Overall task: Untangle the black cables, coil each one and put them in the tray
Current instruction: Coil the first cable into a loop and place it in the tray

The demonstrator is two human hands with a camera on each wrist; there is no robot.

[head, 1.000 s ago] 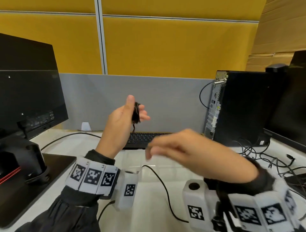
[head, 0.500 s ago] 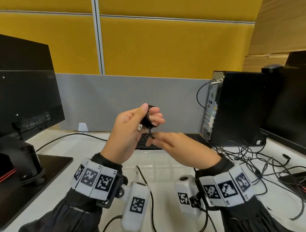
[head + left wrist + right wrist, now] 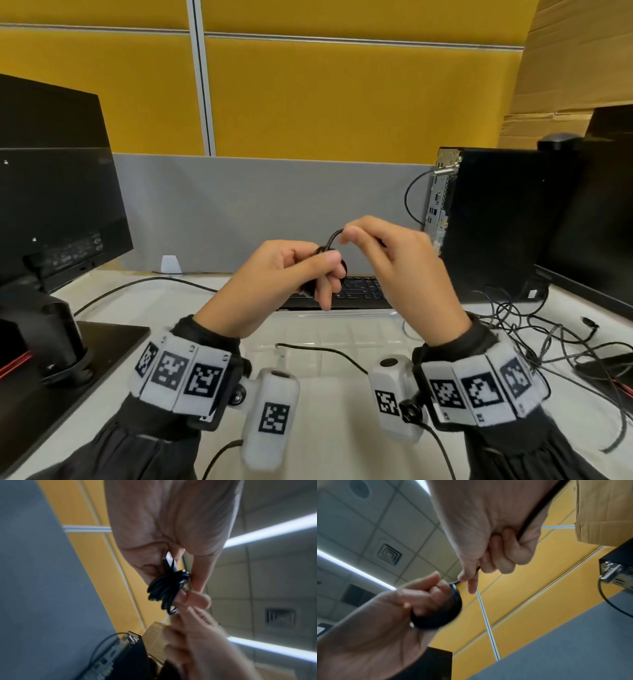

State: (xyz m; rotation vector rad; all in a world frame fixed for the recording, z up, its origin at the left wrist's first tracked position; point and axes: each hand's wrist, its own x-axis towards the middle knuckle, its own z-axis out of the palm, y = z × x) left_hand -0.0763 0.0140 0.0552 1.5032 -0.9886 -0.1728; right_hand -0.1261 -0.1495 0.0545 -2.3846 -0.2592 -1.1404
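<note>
Above the clear tray [image 3: 342, 337], a left hand [image 3: 274, 284] grips a coiled black cable [image 3: 164, 589] while the right hand [image 3: 404, 274] pinches its loose end.

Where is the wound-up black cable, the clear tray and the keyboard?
wound-up black cable [image 3: 164, 588]: left wrist view, middle of the bundled loops.
clear tray [image 3: 342, 337]: head view, bare floor between the wrists.
keyboard [image 3: 363, 291]: head view, keys right of the fingers.
</note>
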